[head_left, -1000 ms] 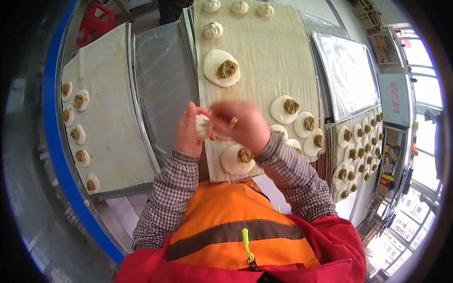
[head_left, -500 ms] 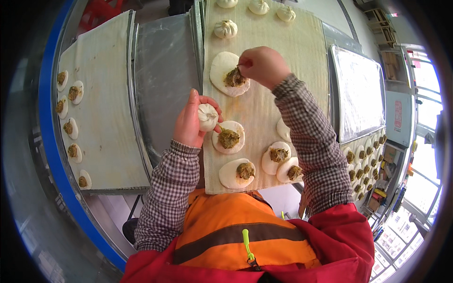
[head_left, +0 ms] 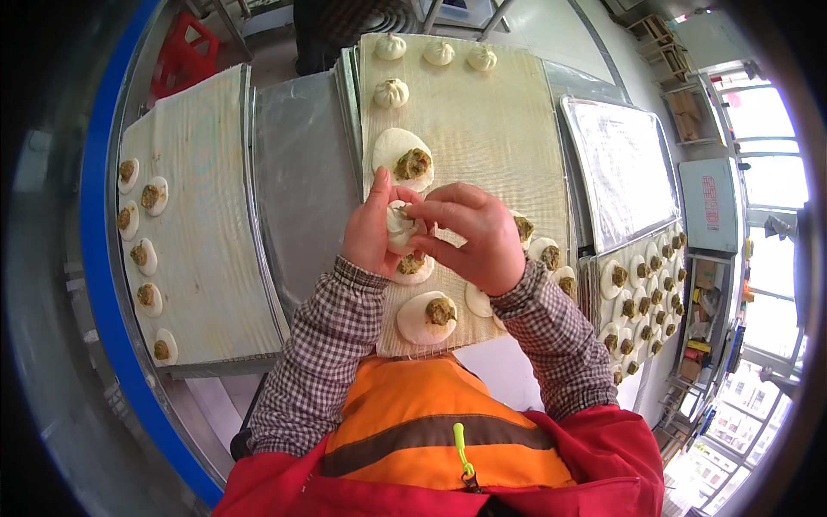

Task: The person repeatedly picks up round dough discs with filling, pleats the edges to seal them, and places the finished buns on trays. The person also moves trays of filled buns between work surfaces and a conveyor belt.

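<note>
Cupped in my left hand [head_left: 368, 231] is a pleated stuffed bun [head_left: 400, 222], its white dough gathered at the top. The fingertips of my right hand [head_left: 481, 239] close in on the bun's top from the right and touch it. Just beyond my hands lies a large dough round [head_left: 388, 152] with dark green-brown filling on it. Another filled round [head_left: 414, 269] is partly covered by my hands. Nearer me is a further dough round [head_left: 417, 320] with filling. Several more filled rounds are partly behind my right forearm.
Several finished buns [head_left: 391, 93] stand at the far end of the cloth-covered tray [head_left: 491, 112]. To the left, another cloth-lined tray [head_left: 202, 215] bears filled rounds along its left side. A film-covered tray [head_left: 620, 168] and a tray of many filled rounds [head_left: 633, 289] are at right.
My right hand has come back from the far dough round to the bun in my left hand. The view has shifted a little.
</note>
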Available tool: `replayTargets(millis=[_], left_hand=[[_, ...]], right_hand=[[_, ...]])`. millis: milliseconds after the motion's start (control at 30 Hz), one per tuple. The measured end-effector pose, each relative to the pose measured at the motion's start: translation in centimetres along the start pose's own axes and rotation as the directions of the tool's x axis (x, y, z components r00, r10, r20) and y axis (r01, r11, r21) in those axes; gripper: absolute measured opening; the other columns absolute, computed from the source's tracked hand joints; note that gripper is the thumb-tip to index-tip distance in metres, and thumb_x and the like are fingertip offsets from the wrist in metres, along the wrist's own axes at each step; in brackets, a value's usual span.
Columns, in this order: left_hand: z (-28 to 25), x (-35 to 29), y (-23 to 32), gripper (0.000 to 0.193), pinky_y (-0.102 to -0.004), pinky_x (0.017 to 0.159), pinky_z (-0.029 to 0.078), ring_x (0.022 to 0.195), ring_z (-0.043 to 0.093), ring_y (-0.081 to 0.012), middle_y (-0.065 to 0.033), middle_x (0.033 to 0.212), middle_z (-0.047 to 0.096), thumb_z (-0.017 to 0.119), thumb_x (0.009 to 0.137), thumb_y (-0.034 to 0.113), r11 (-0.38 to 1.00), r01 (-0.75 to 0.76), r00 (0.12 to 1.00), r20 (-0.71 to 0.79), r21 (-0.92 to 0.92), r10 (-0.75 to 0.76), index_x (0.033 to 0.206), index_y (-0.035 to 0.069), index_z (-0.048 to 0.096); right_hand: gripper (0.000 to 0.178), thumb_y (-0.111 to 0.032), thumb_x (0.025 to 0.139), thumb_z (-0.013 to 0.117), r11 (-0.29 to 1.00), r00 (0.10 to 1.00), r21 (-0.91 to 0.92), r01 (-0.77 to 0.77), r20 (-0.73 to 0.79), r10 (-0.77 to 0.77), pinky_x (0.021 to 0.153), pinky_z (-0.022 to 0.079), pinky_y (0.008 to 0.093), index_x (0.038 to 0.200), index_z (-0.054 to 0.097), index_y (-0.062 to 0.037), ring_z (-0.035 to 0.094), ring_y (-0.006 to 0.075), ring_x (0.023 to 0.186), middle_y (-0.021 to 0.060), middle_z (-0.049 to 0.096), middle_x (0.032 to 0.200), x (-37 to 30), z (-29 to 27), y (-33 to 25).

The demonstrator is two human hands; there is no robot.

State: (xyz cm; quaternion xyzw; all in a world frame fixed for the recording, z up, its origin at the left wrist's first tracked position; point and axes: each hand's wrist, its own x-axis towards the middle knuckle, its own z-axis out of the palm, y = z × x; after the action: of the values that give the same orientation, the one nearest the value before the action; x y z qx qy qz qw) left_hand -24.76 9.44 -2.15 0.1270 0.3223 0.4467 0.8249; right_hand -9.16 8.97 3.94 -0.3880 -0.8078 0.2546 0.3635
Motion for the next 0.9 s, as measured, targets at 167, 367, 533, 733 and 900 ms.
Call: replayTargets(millis=[167,367,533,733,900], left_hand=[[0.2,-0.6,-0.1,0.062,-0.0294,0.055,0.052,0.064,0.061,-0.0175,-0.0095,0.075,0.061,0.029,0.098,0.056,0.999,0.004,0.992,0.128,0.05,-0.01,0.084,0.003,0.056],[2.9,0.1,-0.1,0.077,-0.0359,0.068,0.054,0.081,0.063,-0.025,-0.0117,0.088,0.063,0.03,0.093,0.064,0.999,0.038,0.992,0.116,0.025,-0.041,0.145,0.008,0.019],[5.4,3.1,-1.6,0.078,-0.0371,0.091,0.047,0.113,0.054,-0.0241,-0.0154,0.128,0.05,0.034,0.094,0.062,0.975,-0.183,0.971,0.179,0.124,0.159,0.149,0.013,0.011],[-2.2,0.3,-1.7,0.052,-0.0336,0.076,0.049,0.093,0.06,-0.0216,-0.0096,0.104,0.061,0.04,0.096,0.052,0.956,-0.104,0.978,-0.149,0.273,0.149,0.122,0.008,0.05],[-9.0,-5.6,-3.1,0.044,-0.0285,0.065,0.048,0.082,0.059,-0.0181,-0.0101,0.098,0.06,0.041,0.099,0.043,0.91,-0.124,0.769,-0.54,0.396,0.341,0.114,0.003,0.053]], right_hand=[[0.023,-0.008,0.068,0.077,0.997,0.994,-0.067,0.032,-0.102,-0.039,0.06,0.052,0.0315,0.088,0.065,-0.0036,0.062,0.0207,0.07,0.0086,0.061,0.084,-1.6,0.1,-1.3],[0.08,-0.013,0.064,0.081,0.939,0.943,0.096,-0.332,0.066,0.326,0.064,0.054,0.0307,0.134,0.042,-0.0099,0.063,0.0205,0.07,0.016,0.053,0.119,-2.4,-1.5,-2.1],[0.054,-0.006,0.072,0.076,0.907,0.923,0.206,-0.368,-0.036,0.383,0.057,0.049,0.0215,0.122,0.055,-0.0064,0.057,0.0056,0.063,0.006,0.062,0.104,-2.2,-5.1,4.0],[0.048,-0.012,0.076,0.073,0.814,0.723,0.085,-0.575,-0.413,0.554,0.065,0.054,0.0287,0.12,0.055,-0.0029,0.067,0.0152,0.069,0.0127,0.068,0.091,4.5,-14.1,22.9],[0.047,-0.015,0.078,0.068,0.761,0.762,-0.186,-0.622,-0.37,0.532,0.086,0.05,0.034,0.122,0.054,-0.0059,0.064,0.0246,0.095,0.0135,0.065,0.109,7.5,-14.2,32.7]])
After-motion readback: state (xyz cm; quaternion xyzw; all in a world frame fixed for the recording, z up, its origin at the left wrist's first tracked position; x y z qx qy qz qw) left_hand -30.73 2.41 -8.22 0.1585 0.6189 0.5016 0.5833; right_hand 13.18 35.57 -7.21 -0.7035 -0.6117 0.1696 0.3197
